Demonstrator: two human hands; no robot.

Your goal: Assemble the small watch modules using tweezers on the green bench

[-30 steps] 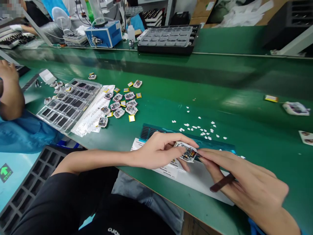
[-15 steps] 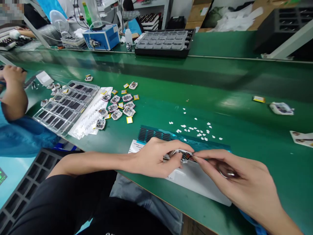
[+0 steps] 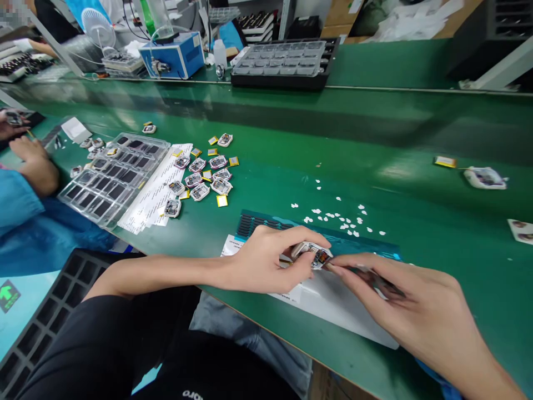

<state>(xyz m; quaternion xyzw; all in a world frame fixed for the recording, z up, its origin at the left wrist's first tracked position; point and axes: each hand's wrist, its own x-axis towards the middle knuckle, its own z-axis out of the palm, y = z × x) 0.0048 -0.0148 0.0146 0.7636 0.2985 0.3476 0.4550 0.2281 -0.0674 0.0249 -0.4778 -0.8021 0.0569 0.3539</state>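
Note:
My left hand point(image 3: 266, 261) pinches a small white device shell point(image 3: 313, 254) with an exposed circuit board, held just above a white label sheet point(image 3: 333, 303) at the near edge of the green bench. My right hand point(image 3: 408, 308) grips a thin dark tool point(image 3: 375, 280) whose tip meets the right side of the shell. A blue sheet of small black pads point(image 3: 266, 223) lies just beyond my hands. Tiny white scraps point(image 3: 337, 219) are scattered behind it.
A heap of similar shells and yellow squares point(image 3: 204, 178) lies at the left, beside paper strips point(image 3: 156, 191) and a clear compartment tray point(image 3: 112, 178). A co-worker's arm in a blue sleeve point(image 3: 29, 183) is at far left. Another shell point(image 3: 485, 178) lies far right. A black tray point(image 3: 287, 64) and a blue box point(image 3: 172, 55) stand behind.
My hands stayed together on the shell; the tool in my right hand swung from sticking out below my fingers to lying along them toward the shell. The co-worker's arm moved left.

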